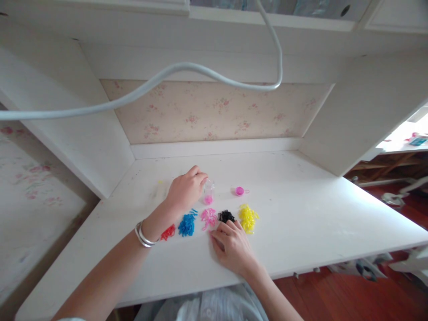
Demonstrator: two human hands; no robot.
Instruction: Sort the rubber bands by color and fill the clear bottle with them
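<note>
At the upper edge of the clear container (209,184), the left hand (185,189) curls its fingers closed and appears to hold it, though the fingertips are partly hidden. Pink shows at the container's near end; whether that is loose pieces or part of the container itself, I cannot tell. Nearer the body, the right hand (232,245) has its fingers half bent, their tips touching the black heap (226,216); whether they pinch any piece does not show.

Just beside the black heap lie the pink heap (208,217) on its left and the yellow heap (248,218) on its right. Further left come the blue heap (187,224) and the red heap (167,232), the latter partly covered by the left forearm. The colours look fully separated, so that part seems done. All five heaps lie loose on the white desk (301,214), and the pink cap (240,191) is off, apart from the container; filling and capping look largely undone.
</note>
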